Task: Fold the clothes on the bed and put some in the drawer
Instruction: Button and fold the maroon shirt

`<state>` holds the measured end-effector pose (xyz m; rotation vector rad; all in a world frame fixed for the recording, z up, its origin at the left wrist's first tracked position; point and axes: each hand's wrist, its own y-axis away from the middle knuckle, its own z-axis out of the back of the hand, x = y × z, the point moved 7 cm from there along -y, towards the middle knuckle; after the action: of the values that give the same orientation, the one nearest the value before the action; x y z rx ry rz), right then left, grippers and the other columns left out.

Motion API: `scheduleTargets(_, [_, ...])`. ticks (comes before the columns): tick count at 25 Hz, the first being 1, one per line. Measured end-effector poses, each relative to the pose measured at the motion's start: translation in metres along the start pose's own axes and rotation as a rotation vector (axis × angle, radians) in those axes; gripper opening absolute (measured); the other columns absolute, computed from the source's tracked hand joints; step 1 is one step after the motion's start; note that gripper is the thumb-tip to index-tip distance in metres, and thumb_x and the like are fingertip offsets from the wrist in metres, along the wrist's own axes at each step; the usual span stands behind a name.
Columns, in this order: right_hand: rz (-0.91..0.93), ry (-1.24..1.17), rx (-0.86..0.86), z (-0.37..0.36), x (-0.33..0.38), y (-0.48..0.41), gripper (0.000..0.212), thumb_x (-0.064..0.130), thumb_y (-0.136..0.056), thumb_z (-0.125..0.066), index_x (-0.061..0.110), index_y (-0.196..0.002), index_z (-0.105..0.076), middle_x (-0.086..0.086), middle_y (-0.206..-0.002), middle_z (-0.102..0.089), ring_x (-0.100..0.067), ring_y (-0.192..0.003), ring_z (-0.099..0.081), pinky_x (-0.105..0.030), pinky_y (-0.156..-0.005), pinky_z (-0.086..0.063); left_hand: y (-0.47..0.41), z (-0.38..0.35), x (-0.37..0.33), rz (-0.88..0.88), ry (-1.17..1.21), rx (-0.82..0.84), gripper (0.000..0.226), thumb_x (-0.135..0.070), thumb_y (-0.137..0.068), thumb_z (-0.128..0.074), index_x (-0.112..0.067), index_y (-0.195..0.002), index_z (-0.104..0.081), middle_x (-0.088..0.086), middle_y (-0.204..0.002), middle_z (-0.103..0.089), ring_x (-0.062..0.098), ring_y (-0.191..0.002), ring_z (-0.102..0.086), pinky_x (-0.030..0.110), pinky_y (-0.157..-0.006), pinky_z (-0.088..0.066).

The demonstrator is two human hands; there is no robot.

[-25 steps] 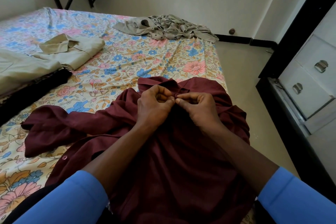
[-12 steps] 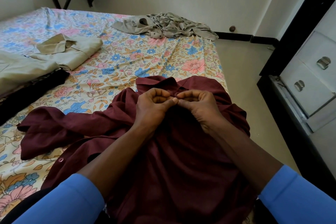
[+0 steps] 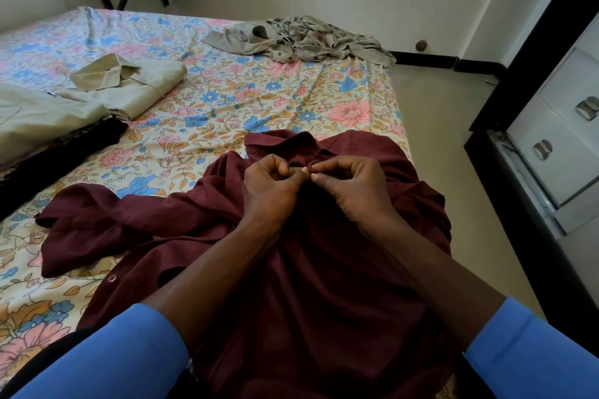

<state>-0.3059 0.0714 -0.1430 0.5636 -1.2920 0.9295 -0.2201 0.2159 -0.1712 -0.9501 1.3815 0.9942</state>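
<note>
The maroon shirt (image 3: 324, 285) lies spread on the near right part of the bed (image 3: 259, 100), collar away from the person and one sleeve trailing off to the left. The left hand (image 3: 269, 191) and the right hand (image 3: 353, 191) meet just below the collar, fingers curled, each pinching the shirt's front edge between thumb and fingertips; the thumbs almost touch. Whether a button sits between them is too small to tell. Both forearms rest over the shirt body, with blue sleeves (image 3: 107, 363) at the bottom edge.

To the left, on the floral sheet, a folded beige shirt (image 3: 136, 84) lies beside another pale garment (image 3: 39, 120) and a dark garment (image 3: 58, 159). At the far edge of the bed is a crumpled grey garment (image 3: 308, 39). Right of the bed, across a strip of floor (image 3: 437, 113), stand white drawers (image 3: 557, 155) with metal handles.
</note>
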Motion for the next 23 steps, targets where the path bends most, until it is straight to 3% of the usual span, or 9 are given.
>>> scheduleTargets(2, [0.047, 0.056, -0.013, 0.002, 0.004, 0.0, 0.012, 0.009, -0.085, -0.084, 0.011, -0.097, -0.082, 0.003, -0.089, -0.08, -0.005, -0.084, -0.076, -0.024, -0.082, -0.061, 0.001, 0.0, 0.001, 0.015, 0.034, -0.009, 0.028, -0.007, -0.09, -0.079, -0.022, -0.073, -0.062, 0.009, -0.076, -0.074, 0.024, -0.074, -0.072, 0.046, -0.079, -0.063])
scheduleTargets(5, [0.185, 0.259, -0.048, 0.006, 0.013, -0.004, 0.01, 0.014, -0.087, -0.083, 0.016, -0.096, -0.081, 0.01, -0.083, -0.077, 0.001, -0.077, -0.072, -0.016, -0.073, -0.057, 0.001, -0.005, -0.004, 0.058, 0.125, 0.078, 0.018, 0.008, -0.095, -0.063, -0.01, -0.095, -0.063, 0.016, -0.096, -0.079, 0.032, -0.089, -0.077, 0.041, -0.079, -0.063])
scheduleTargets(8, [0.158, 0.36, -0.062, 0.01, 0.005, -0.009, 0.008, 0.018, -0.088, -0.081, 0.02, -0.096, -0.079, 0.008, -0.077, -0.075, -0.004, -0.073, -0.072, -0.024, -0.071, -0.06, 0.0, -0.01, -0.011, -0.002, 0.079, 0.18, 0.023, 0.013, -0.093, -0.057, -0.007, -0.102, -0.062, 0.018, -0.1, -0.078, 0.032, -0.095, -0.077, 0.041, -0.085, -0.06])
scheduleTargets(12, [-0.19, -0.111, 0.007, 0.013, -0.025, -0.007, 0.015, 0.008, -0.086, -0.082, 0.008, -0.101, -0.078, -0.009, -0.087, -0.079, -0.027, -0.088, -0.078, -0.045, -0.091, -0.062, -0.001, -0.016, -0.012, -0.081, -0.062, 0.266, 0.022, 0.009, -0.088, -0.062, -0.01, -0.098, -0.062, 0.012, -0.1, -0.079, 0.027, -0.099, -0.076, 0.043, -0.09, -0.059])
scheduleTargets(14, [-0.15, -0.02, 0.014, 0.016, -0.024, -0.01, 0.014, 0.01, -0.087, -0.082, 0.011, -0.101, -0.08, -0.005, -0.086, -0.08, -0.022, -0.086, -0.078, -0.044, -0.089, -0.063, -0.002, -0.018, -0.008, -0.074, -0.053, 0.288, 0.021, 0.006, -0.087, -0.064, -0.01, -0.101, -0.063, 0.012, -0.102, -0.079, 0.029, -0.101, -0.076, 0.049, -0.097, -0.058])
scheduleTargets(19, [0.087, 0.404, -0.024, 0.017, -0.005, -0.013, 0.012, 0.02, -0.087, -0.08, 0.026, -0.097, -0.082, 0.01, -0.077, -0.075, -0.003, -0.069, -0.07, -0.027, -0.068, -0.061, -0.004, -0.021, -0.003, -0.051, -0.049, 0.259, 0.017, -0.002, -0.09, -0.07, -0.01, -0.104, -0.066, 0.011, -0.099, -0.08, 0.028, -0.098, -0.077, 0.056, -0.099, -0.057])
scheduleTargets(23, [0.009, 0.318, -0.059, 0.015, -0.011, -0.014, 0.008, 0.021, -0.081, -0.081, 0.025, -0.088, -0.08, 0.006, -0.07, -0.073, -0.008, -0.064, -0.07, -0.035, -0.065, -0.061, -0.005, -0.019, -0.001, -0.013, -0.027, 0.223, 0.015, -0.003, -0.093, -0.073, -0.008, -0.105, -0.066, 0.012, -0.097, -0.079, 0.03, -0.093, -0.077, 0.055, -0.096, -0.059])
